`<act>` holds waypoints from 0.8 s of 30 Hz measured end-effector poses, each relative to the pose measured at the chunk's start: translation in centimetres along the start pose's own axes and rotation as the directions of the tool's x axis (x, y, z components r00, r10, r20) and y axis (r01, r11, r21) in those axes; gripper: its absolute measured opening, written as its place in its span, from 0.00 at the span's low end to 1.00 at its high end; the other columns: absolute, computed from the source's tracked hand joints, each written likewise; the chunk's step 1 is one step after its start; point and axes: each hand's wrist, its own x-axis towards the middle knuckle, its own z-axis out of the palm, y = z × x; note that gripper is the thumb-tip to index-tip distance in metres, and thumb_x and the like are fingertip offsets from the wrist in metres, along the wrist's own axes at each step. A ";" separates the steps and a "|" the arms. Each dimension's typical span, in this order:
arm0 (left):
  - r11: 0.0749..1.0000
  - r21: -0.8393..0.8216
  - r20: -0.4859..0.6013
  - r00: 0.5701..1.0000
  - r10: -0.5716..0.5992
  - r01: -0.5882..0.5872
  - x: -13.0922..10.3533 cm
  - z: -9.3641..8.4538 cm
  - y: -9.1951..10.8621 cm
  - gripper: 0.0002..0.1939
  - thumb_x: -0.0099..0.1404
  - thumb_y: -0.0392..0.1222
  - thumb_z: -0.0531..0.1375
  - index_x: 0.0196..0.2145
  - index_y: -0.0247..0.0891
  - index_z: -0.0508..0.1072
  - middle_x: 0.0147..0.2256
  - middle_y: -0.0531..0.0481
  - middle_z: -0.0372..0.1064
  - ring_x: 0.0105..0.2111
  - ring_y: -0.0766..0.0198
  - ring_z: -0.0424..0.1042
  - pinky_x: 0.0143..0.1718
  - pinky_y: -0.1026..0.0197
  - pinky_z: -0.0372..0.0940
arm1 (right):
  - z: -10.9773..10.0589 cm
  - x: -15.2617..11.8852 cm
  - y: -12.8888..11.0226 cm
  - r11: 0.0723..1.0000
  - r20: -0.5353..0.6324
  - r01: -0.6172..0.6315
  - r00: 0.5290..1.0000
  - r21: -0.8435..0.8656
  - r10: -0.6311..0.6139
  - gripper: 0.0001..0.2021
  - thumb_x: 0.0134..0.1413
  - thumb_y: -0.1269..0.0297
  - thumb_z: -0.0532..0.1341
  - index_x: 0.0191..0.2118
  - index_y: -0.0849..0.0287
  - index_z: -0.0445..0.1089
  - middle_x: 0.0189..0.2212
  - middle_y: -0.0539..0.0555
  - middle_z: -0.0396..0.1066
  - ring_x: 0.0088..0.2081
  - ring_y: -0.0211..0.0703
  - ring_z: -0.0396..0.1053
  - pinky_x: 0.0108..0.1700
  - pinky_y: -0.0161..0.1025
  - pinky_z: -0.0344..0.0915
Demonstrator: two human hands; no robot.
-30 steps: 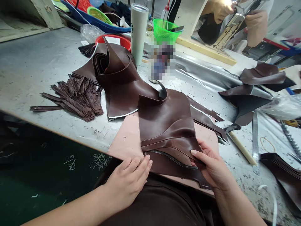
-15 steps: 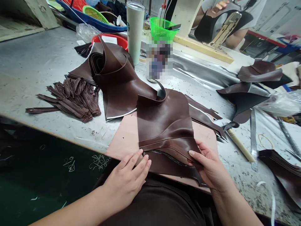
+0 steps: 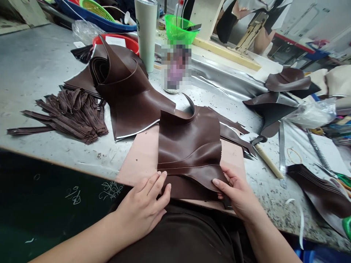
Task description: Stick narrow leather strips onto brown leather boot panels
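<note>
A brown leather piece [image 3: 189,138] lies in front of me over a pale pink sheet [image 3: 139,157], its upper end curling up. My right hand [image 3: 233,190] pinches its lower right corner between thumb and fingers. At the lower left edge, my left hand [image 3: 145,204] rests flat with fingertips on the leather, fingers slightly apart. Under the near edge shows another dark brown layer [image 3: 183,188]. A large rolled stack of brown leather [image 3: 131,98] sits behind to the left, beside a bundle of brown zippers [image 3: 74,113].
A tall cup [image 3: 146,36], a red bowl [image 3: 128,42] and a green basket [image 3: 181,33] stand at the back. On the right are a metal ruler [image 3: 282,153], a cream stick [image 3: 270,160] and stacked leather [image 3: 320,193]. Another person's arm [image 3: 263,40] shows behind.
The view has shifted right. My right hand has lowered the leather's near corner, so the gap above the lower layer is narrower. My left hand's fingers have bent slightly at the left edge.
</note>
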 end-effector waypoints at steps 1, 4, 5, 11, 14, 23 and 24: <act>1.000 0.003 0.003 1.000 -0.002 0.002 0.0 0.0 0.0 0.21 0.59 0.50 0.55 0.48 0.38 0.66 0.55 0.34 0.58 0.55 0.50 0.59 0.51 0.53 0.51 | 0.0 -0.1 0.0 1.000 0.006 0.001 1.000 -0.009 -0.001 0.23 0.38 0.57 0.69 0.43 0.55 0.67 0.30 0.50 0.68 0.21 0.32 0.59 0.18 0.31 0.59; 1.000 0.019 0.012 1.000 -0.002 0.001 0.2 0.1 0.2 0.22 0.58 0.52 0.56 0.47 0.38 0.67 0.55 0.35 0.58 0.54 0.50 0.59 0.50 0.53 0.51 | -0.1 -0.1 0.1 0.999 0.028 0.020 0.999 -0.030 -0.020 0.23 0.39 0.57 0.68 0.43 0.56 0.66 0.29 0.50 0.68 0.22 0.33 0.59 0.19 0.30 0.59; 1.000 0.029 0.014 1.000 -0.004 0.004 0.4 0.0 0.2 0.23 0.58 0.54 0.56 0.47 0.37 0.67 0.55 0.35 0.59 0.53 0.49 0.60 0.50 0.53 0.51 | -0.1 -0.1 0.1 0.999 0.027 0.027 0.999 -0.040 -0.026 0.23 0.39 0.57 0.68 0.43 0.56 0.66 0.30 0.50 0.68 0.22 0.33 0.60 0.19 0.30 0.60; 0.992 0.120 0.025 0.999 -0.030 0.027 2.2 -0.5 0.8 0.35 0.58 0.62 0.53 0.54 0.31 0.64 0.49 0.38 0.66 0.46 0.51 0.65 0.45 0.56 0.54 | -0.8 0.6 0.8 0.994 0.038 0.011 0.999 -0.106 -0.007 0.22 0.39 0.57 0.67 0.43 0.55 0.66 0.38 0.53 0.69 0.23 0.34 0.62 0.18 0.31 0.62; 0.982 0.191 0.037 0.999 -0.012 0.005 3.2 -0.3 1.1 0.42 0.54 0.68 0.53 0.56 0.31 0.62 0.45 0.37 0.68 0.41 0.51 0.65 0.42 0.55 0.55 | -1.2 0.8 1.1 0.989 0.040 -0.016 0.999 -0.144 0.022 0.23 0.37 0.58 0.68 0.43 0.54 0.65 0.40 0.54 0.69 0.23 0.35 0.64 0.17 0.32 0.62; 0.988 0.135 0.107 0.993 0.057 -0.071 5.0 -0.2 0.8 0.42 0.48 0.66 0.60 0.54 0.34 0.65 0.47 0.39 0.65 0.32 0.57 0.63 0.36 0.56 0.54 | -1.8 2.0 -1.0 0.972 0.150 0.163 0.979 -0.170 -0.138 0.21 0.40 0.62 0.67 0.44 0.55 0.66 0.39 0.53 0.72 0.44 0.46 0.68 0.43 0.41 0.67; 0.988 0.135 0.108 0.992 0.058 -0.072 5.0 -0.2 0.7 0.41 0.49 0.65 0.60 0.53 0.34 0.65 0.48 0.40 0.65 0.32 0.58 0.63 0.35 0.56 0.54 | -1.9 2.3 -1.3 0.975 0.147 0.149 0.981 -0.165 -0.126 0.22 0.39 0.62 0.67 0.44 0.55 0.66 0.38 0.53 0.72 0.43 0.47 0.69 0.39 0.41 0.68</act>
